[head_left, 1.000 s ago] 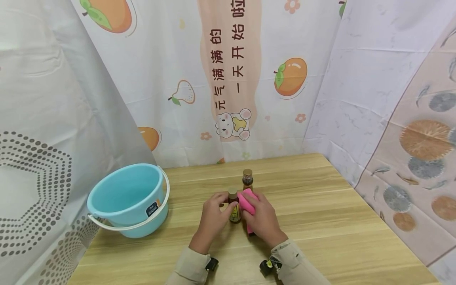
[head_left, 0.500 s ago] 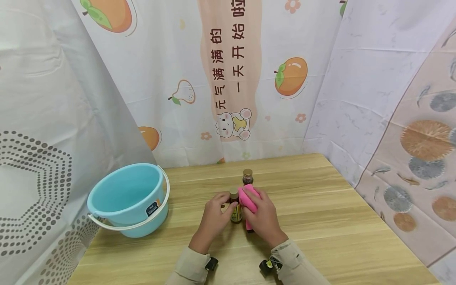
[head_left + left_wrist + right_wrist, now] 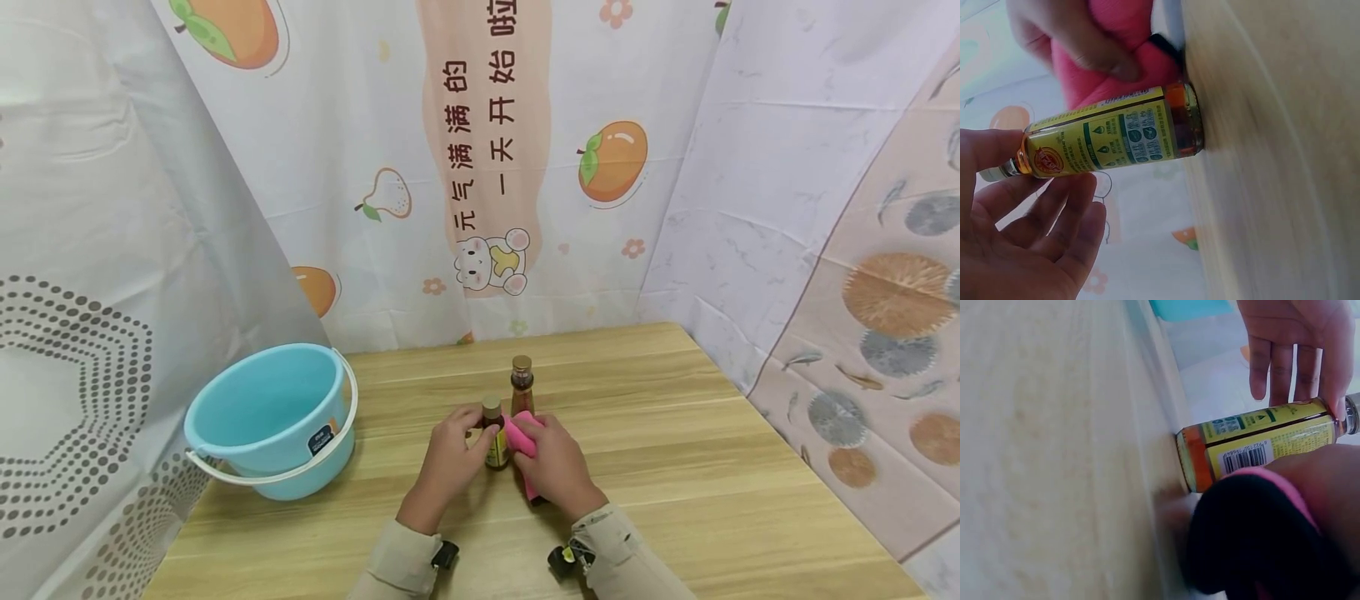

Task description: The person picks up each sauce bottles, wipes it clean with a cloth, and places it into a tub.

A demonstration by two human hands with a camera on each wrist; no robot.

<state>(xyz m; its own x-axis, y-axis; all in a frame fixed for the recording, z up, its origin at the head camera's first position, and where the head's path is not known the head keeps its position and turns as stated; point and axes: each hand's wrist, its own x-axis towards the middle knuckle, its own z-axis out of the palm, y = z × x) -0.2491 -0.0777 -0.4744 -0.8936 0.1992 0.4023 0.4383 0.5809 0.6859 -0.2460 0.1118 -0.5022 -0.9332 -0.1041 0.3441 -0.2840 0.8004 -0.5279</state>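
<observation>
A small bottle with a yellow label (image 3: 497,454) stands upright on the table in the head view. Its neck is pinched between the thumb and fingers of my left hand (image 3: 448,454). In the left wrist view the thumb lies on one side of the bottle (image 3: 1107,139), just below the pale cap. My right hand (image 3: 558,462) grips a bright pink cloth (image 3: 520,437) right at the bottle's right side. Seen from the right wrist, the cloth has a black face (image 3: 1244,531) with a pink edge. A taller dark bottle with a gold cap (image 3: 522,383) stands close behind, its lower part hidden.
A light blue bucket (image 3: 339,446) with a white handle stands at the table's left. The wooden table (image 3: 675,467) reaches to the patterned curtain (image 3: 585,275) at the back. More printed curtains hang on both sides.
My right hand has shifted the pink cloth up beside the small bottle, then back down, uncovering more of the rear bottle. My left hand keeps its hold with almost no movement.
</observation>
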